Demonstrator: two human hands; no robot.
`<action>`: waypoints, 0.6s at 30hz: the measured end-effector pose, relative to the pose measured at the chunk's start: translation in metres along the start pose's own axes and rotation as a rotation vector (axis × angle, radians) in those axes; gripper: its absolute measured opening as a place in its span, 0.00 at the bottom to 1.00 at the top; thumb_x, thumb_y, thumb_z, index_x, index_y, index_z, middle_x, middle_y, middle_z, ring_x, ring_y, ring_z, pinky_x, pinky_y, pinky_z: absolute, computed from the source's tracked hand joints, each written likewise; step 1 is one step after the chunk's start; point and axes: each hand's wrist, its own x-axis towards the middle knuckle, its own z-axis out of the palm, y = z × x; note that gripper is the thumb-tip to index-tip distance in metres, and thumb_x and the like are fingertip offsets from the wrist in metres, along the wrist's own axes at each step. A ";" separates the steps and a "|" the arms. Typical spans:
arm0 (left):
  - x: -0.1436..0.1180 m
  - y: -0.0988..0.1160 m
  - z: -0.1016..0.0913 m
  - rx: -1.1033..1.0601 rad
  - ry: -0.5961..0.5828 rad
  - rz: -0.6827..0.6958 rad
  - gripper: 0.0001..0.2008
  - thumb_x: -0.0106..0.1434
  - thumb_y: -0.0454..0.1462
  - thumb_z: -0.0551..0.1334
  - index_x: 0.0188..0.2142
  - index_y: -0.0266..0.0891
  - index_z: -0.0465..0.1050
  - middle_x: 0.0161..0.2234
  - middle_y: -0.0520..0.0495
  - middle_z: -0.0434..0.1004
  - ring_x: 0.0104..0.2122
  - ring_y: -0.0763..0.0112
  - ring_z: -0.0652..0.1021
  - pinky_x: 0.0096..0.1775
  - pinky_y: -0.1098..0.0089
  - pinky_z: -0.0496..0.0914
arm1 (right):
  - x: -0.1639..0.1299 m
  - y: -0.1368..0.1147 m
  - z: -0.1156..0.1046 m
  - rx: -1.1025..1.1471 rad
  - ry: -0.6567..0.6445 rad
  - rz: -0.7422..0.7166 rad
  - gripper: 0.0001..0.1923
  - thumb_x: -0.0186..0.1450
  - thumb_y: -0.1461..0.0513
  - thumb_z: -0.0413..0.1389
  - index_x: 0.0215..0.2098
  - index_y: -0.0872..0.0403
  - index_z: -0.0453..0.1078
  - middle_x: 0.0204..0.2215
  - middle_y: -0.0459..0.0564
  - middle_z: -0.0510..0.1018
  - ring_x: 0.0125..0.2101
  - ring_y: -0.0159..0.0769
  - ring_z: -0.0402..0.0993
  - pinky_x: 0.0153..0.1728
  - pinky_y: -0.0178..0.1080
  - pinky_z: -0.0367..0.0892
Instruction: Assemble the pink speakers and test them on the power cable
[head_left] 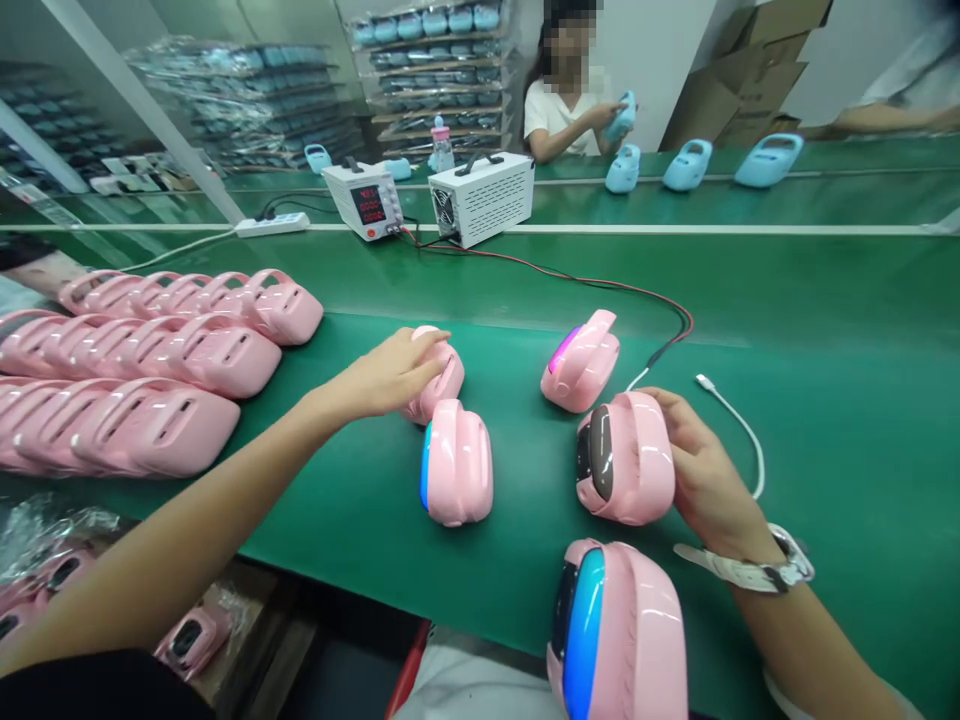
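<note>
1. The green worktop [825,400] fills most of the frame.
2. Rows of pink casings [150,370] lie at the left edge.
3. At lower centre-right, the right hand [705,480] grips a dark-screened pink unit [626,458] from its right side.
4. At centre, the left hand [390,375] rests fingers-down, loosely curled, on another pink unit [439,385].
5. A white cable [739,425] lies just right of the right hand.

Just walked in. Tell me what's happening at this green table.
A person works on pink devices on the green belt. The left hand rests on one pink unit; the right hand holds a dark-screened unit. Three others nearby show lit screens. Rows of pink units lie at left. Across the table, another person handles a blue unit.
</note>
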 end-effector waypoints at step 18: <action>0.028 -0.019 -0.033 -0.211 -0.155 -0.498 0.32 0.37 0.39 0.66 0.45 0.40 0.63 0.41 0.41 0.74 0.33 0.56 0.77 0.20 0.73 0.60 | 0.000 0.000 -0.001 -0.053 -0.005 0.007 0.28 0.49 0.51 0.65 0.45 0.48 0.66 0.46 0.53 0.74 0.49 0.50 0.69 0.46 0.48 0.68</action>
